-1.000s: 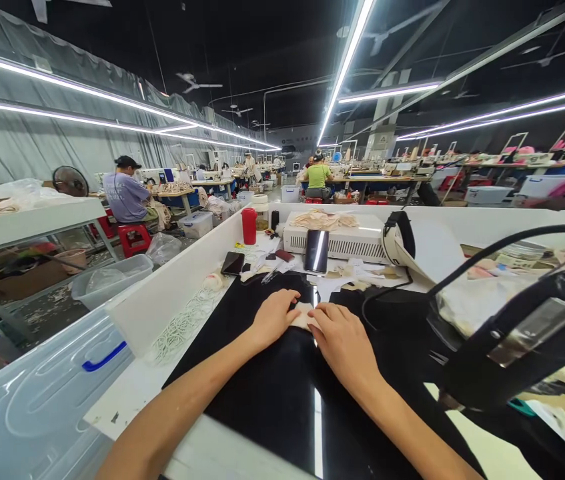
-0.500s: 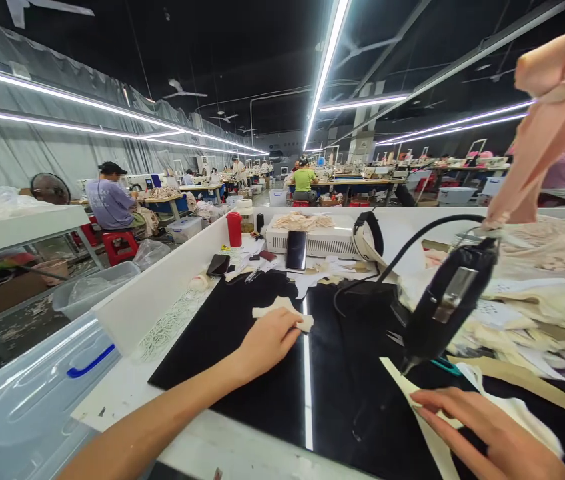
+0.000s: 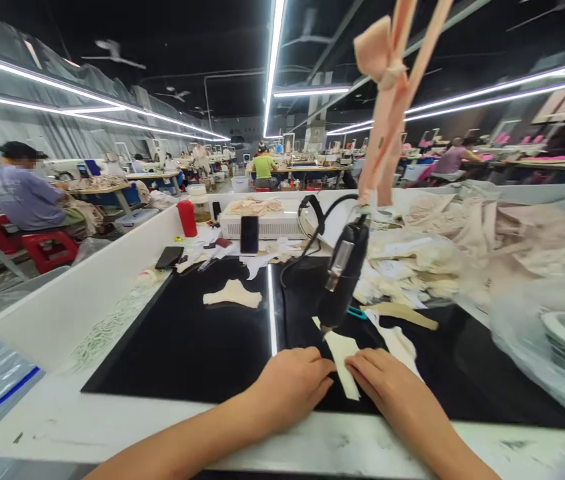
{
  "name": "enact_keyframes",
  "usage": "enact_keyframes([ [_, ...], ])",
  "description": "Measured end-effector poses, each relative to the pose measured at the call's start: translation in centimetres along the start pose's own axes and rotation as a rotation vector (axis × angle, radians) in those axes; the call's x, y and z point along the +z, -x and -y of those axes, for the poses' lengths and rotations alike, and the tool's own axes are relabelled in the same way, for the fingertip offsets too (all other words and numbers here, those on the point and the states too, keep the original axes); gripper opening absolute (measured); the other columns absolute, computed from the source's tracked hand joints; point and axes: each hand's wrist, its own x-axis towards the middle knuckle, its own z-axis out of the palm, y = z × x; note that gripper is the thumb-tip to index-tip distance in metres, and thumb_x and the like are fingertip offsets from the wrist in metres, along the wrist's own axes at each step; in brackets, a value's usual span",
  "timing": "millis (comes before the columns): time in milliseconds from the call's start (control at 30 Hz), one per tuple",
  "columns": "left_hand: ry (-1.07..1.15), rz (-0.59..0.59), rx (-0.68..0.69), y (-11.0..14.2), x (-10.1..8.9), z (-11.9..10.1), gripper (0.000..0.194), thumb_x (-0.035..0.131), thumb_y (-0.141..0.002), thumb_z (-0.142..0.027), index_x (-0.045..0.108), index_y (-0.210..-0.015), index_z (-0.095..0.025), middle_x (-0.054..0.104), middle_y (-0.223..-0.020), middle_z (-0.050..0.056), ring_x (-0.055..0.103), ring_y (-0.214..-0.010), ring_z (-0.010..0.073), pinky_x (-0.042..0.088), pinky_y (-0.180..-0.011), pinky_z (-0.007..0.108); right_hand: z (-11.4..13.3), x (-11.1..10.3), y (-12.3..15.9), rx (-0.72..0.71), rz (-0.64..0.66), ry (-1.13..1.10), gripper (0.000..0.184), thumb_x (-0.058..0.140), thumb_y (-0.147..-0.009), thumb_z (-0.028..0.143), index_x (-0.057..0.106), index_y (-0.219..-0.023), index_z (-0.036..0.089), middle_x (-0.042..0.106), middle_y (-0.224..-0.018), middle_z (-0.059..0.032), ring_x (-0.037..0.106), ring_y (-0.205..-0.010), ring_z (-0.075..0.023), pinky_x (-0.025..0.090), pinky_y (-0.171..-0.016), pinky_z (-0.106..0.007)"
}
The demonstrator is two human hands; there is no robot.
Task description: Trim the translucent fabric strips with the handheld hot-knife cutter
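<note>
A cream fabric piece (image 3: pixel 344 360) lies on the black board (image 3: pixel 172 353) between my two hands. My left hand (image 3: pixel 295 383) has its fingers curled together at the left edge of this piece. On the opposite edge, the fingertips of my right hand (image 3: pixel 387 383) press together on the cloth; its thumb is hidden. A black corded hand tool (image 3: pixel 343 270) hangs on pink fabric strips (image 3: pixel 385 127), its tip just over the piece's upper end. Farther left lies a second cream fabric piece (image 3: pixel 233 295), with neither hand on it. Turquoise-handled scissors or snips (image 3: pixel 356 313) lie partly hidden behind the tool.
Fabric piles (image 3: pixel 412 260) and a plastic bag (image 3: pixel 537 340) crowd the right side. A phone (image 3: pixel 249 235) leans on a white box (image 3: pixel 282 227) at the back. Pale green cords (image 3: pixel 112 327) lie along the left wall. A tan strip (image 3: pixel 405 313) lies right of the tool.
My left hand has let go of the second cream piece and moved right, to the piece by my right hand. The view has turned right, and the hands are now close together.
</note>
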Motion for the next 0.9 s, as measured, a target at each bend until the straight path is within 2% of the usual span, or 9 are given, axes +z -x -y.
enact_keyframes([
  [167, 0.052, -0.005, -0.03, 0.2, 0.4, 0.4, 0.021, 0.052, -0.106, -0.025, 0.07, -0.118, -0.021, 0.069, -0.099, 0.004, 0.071, -0.091, 0.0205, 0.057, -0.082, 0.031, 0.7, -0.1, 0.0, 0.104, 0.096, 0.004, 0.033, 0.041, -0.109, 0.024, 0.07, -0.094, 0.021, 0.071, -0.086, -0.0054, 0.066, -0.08, -0.0207, 0.051, -0.072, -0.034],
  [333, 0.033, 0.006, -0.012, 0.3, 0.4, 0.4, 0.023, 0.049, -0.107, -0.026, 0.069, -0.118, -0.022, 0.068, -0.095, 0.003, 0.069, -0.09, 0.0205, 0.056, -0.08, 0.031, 1.0, -0.6, -0.4, 0.181, 0.116, -0.082, 0.031, 0.042, -0.108, 0.026, 0.069, -0.093, 0.022, 0.071, -0.086, -0.0058, 0.066, -0.081, -0.0216, 0.051, -0.073, -0.034],
  [467, -0.016, 0.03, 0.024, 0.3, 0.4, 0.2, 0.027, 0.048, -0.108, -0.028, 0.066, -0.128, -0.022, 0.068, -0.093, 0.004, 0.068, -0.086, 0.0214, 0.054, -0.077, 0.032, 1.1, -1.3, -0.8, 0.259, 0.132, -0.199, 0.027, 0.045, -0.105, 0.025, 0.068, -0.091, 0.023, 0.071, -0.087, -0.0049, 0.067, -0.082, -0.0212, 0.054, -0.074, -0.034],
  [700, -0.065, 0.053, 0.023, 0.2, -0.1, -0.1, 0.03, 0.05, -0.108, -0.032, 0.063, -0.134, -0.023, 0.067, -0.092, 0.004, 0.067, -0.082, 0.0218, 0.053, -0.073, 0.032, 0.8, -2.2, -1.3, 0.408, 0.185, -0.399, 0.025, 0.051, -0.101, 0.028, 0.068, -0.084, 0.024, 0.068, -0.078, -0.0009, 0.065, -0.072, -0.0184, 0.052, -0.066, -0.03],
  [900, -0.083, 0.069, 0.011, 0.0, -0.3, -0.4, 0.033, 0.054, -0.106, -0.034, 0.06, -0.136, -0.021, 0.067, -0.093, 0.004, 0.068, -0.085, 0.0224, 0.054, -0.073, 0.033, 0.8, -2.2, -1.7, 0.503, 0.167, -0.519, 0.024, 0.056, -0.096, 0.033, 0.07, -0.079, 0.024, 0.066, -0.072, -0.0003, 0.062, -0.066, -0.0181, 0.049, -0.062, -0.029],
])
